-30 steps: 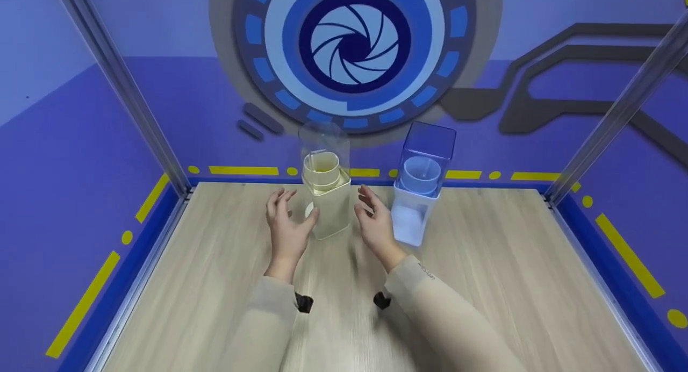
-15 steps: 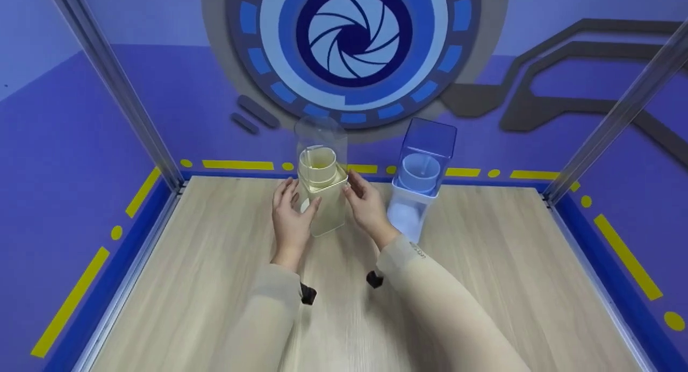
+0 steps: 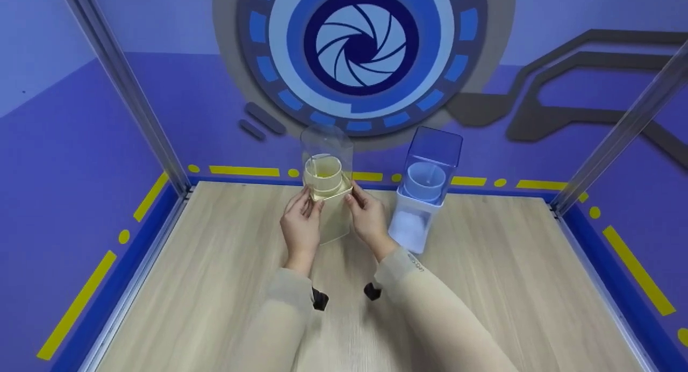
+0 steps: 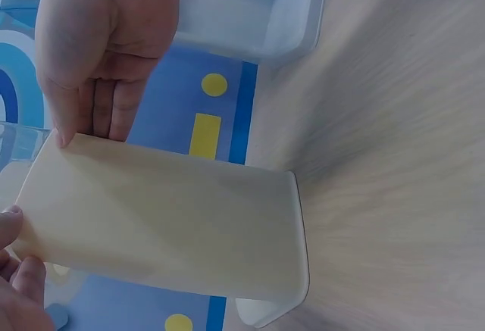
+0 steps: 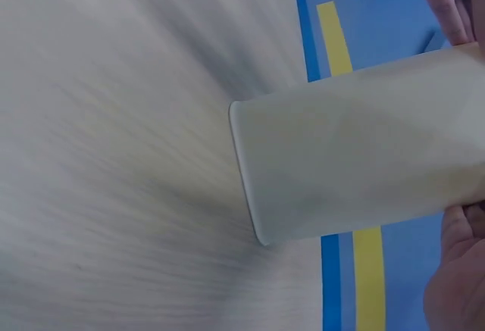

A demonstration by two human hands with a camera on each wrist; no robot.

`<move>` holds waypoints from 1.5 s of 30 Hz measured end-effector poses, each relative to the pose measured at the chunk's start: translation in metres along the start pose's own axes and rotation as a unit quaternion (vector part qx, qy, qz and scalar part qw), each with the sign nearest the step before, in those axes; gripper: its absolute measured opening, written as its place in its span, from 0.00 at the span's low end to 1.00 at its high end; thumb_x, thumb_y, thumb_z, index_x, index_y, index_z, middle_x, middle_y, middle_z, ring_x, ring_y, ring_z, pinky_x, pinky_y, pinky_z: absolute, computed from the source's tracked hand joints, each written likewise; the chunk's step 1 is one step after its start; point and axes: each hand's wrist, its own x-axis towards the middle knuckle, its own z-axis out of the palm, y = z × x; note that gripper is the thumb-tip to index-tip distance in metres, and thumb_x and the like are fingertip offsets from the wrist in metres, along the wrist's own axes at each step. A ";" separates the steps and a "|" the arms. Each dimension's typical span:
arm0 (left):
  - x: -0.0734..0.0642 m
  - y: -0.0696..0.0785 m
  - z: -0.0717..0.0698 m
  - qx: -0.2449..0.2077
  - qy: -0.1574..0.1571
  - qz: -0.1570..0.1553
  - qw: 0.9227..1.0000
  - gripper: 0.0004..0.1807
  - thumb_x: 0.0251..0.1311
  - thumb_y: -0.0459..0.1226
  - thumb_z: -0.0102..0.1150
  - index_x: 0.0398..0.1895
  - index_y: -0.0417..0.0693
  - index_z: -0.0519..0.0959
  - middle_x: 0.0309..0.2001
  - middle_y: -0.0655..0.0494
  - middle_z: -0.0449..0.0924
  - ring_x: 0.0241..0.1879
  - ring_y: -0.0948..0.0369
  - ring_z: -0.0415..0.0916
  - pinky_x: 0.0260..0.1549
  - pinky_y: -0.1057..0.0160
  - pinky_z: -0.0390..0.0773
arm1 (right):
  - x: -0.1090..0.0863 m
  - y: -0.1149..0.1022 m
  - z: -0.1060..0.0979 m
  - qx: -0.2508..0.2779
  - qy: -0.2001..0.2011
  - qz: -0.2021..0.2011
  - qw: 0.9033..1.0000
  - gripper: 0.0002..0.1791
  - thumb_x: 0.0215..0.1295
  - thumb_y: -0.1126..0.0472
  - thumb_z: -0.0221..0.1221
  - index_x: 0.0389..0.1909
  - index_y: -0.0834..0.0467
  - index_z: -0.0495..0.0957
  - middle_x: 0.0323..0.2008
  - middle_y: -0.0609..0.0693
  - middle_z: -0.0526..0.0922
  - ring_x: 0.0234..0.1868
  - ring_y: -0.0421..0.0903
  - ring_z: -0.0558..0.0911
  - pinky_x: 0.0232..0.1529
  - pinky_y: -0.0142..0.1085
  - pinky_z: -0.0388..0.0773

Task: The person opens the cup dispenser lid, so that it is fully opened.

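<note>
A cream container [image 3: 334, 221] with a clear upper cover and a round cup-like ring stands upright on the table; its exact kind is unclear. At its upper left rim, my left hand [image 3: 301, 227] pinches the edge between thumb and fingers. My right hand [image 3: 370, 219] grips the opposite upper corner. The left wrist view has the container's plain front panel [image 4: 167, 210], with my right hand [image 4: 110, 35] at its top corner. From the right wrist, the panel's base edge [image 5: 250, 172] meets the table. To the right stands a similar blue-and-white container [image 3: 413, 227].
A wood-grain table [image 3: 215, 286] lies beneath everything. Behind it rises a blue printed wall [image 3: 177, 108] with yellow dashes. Metal posts [image 3: 129, 92] stand at the table's back corners.
Both hands have come inward and up from beside the cream container to its upper rim, where they now hold it. The container has not visibly moved on the table.
</note>
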 end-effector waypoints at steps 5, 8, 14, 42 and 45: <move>-0.011 -0.002 -0.003 -0.011 -0.008 -0.019 1.000 0.26 0.70 0.28 0.76 0.70 0.34 0.84 0.71 0.40 0.86 0.69 0.45 0.87 0.64 0.65 0.87 | -0.010 0.001 0.000 0.019 0.012 -0.010 1.000 0.27 0.85 0.63 0.62 0.79 0.65 0.75 0.75 0.64 0.82 0.77 0.59 0.83 0.75 0.45 0.83; -0.017 -0.001 -0.006 -0.013 -0.011 -0.020 1.000 0.27 0.70 0.28 0.75 0.71 0.35 0.83 0.71 0.41 0.85 0.70 0.45 0.87 0.64 0.65 0.87 | -0.016 0.001 -0.002 0.029 0.016 -0.014 0.999 0.26 0.84 0.65 0.63 0.77 0.67 0.77 0.72 0.66 0.84 0.73 0.60 0.85 0.71 0.42 0.87; -0.024 0.005 -0.013 -0.030 -0.026 -0.029 0.999 0.26 0.72 0.28 0.73 0.71 0.34 0.82 0.73 0.42 0.84 0.72 0.45 0.85 0.66 0.67 0.85 | -0.031 -0.002 -0.005 0.029 0.042 -0.012 0.999 0.25 0.81 0.64 0.67 0.73 0.67 0.80 0.68 0.65 0.87 0.68 0.59 0.89 0.64 0.36 0.90; -0.015 -0.014 -0.059 -0.048 -0.134 -0.055 0.988 0.24 0.74 0.39 0.75 0.69 0.42 0.87 0.68 0.43 0.89 0.69 0.46 0.87 0.65 0.64 0.88 | -0.119 -0.008 0.007 0.067 0.082 -0.026 0.994 0.30 0.76 0.63 0.73 0.74 0.66 0.80 0.68 0.64 0.88 0.67 0.61 0.90 0.64 0.34 0.89; -0.021 -0.014 -0.062 -0.059 -0.122 -0.073 0.988 0.32 0.71 0.40 0.79 0.75 0.43 0.82 0.73 0.43 0.85 0.74 0.47 0.83 0.71 0.62 0.84 | -0.115 -0.002 -0.010 0.101 0.039 -0.009 0.994 0.37 0.77 0.64 0.72 0.80 0.71 0.72 0.75 0.69 0.82 0.76 0.65 0.83 0.73 0.37 0.84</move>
